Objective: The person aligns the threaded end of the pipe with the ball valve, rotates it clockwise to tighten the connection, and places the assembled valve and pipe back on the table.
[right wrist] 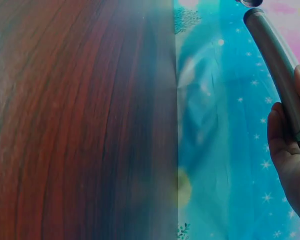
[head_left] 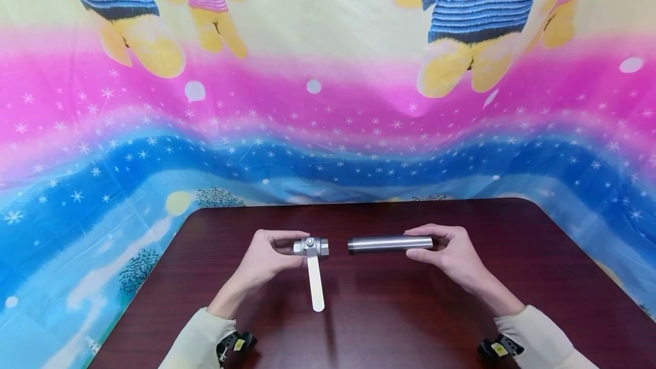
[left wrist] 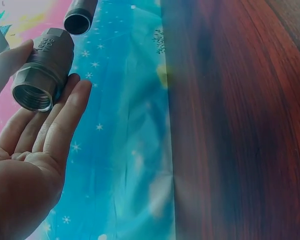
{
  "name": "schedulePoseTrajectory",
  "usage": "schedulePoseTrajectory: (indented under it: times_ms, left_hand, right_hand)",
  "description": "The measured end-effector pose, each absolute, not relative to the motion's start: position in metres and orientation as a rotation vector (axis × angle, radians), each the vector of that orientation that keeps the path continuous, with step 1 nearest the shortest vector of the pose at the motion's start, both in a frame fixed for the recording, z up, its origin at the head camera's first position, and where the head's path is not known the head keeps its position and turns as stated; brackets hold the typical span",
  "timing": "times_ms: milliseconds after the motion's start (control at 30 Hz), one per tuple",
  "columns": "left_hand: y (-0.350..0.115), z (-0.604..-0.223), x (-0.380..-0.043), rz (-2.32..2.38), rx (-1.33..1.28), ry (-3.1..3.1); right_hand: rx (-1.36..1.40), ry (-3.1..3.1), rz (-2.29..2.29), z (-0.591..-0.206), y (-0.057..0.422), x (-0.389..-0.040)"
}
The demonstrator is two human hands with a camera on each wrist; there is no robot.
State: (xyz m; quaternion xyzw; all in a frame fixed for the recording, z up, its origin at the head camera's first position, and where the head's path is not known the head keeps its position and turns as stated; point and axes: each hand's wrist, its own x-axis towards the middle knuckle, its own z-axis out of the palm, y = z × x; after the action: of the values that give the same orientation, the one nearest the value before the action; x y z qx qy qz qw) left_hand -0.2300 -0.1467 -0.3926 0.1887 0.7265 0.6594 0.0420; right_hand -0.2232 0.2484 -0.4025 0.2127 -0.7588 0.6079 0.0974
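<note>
In the head view my left hand (head_left: 266,258) pinches a metal ball valve (head_left: 323,247) between thumb and fingers. Its long flat lever handle (head_left: 316,283) points down toward me. The left wrist view shows the valve body (left wrist: 52,52) with a hex end and a threaded opening facing the camera. My right hand (head_left: 453,252) grips a steel pipe (head_left: 384,244) near its right end, level with the valve. A short gap separates the pipe's dark threaded left end from the valve. In the right wrist view the pipe (right wrist: 277,65) slants up toward the valve's edge.
Both hands are over a dark red-brown wooden table (head_left: 410,323) with rounded far corners. Behind it hangs a colourful printed cloth (head_left: 318,130) with bears and snowflakes. Black straps with small devices sit at both wrists (head_left: 238,343).
</note>
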Motion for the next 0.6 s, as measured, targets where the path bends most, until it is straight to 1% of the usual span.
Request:
schedulePoseTrajectory:
  times_ms: [600]
  left_hand:
    - [-0.140,-0.390,-0.229,2.064,0.552,2.141]
  right_hand:
    - [0.765,-2.141,1.868,-0.397,0.234,-0.220]
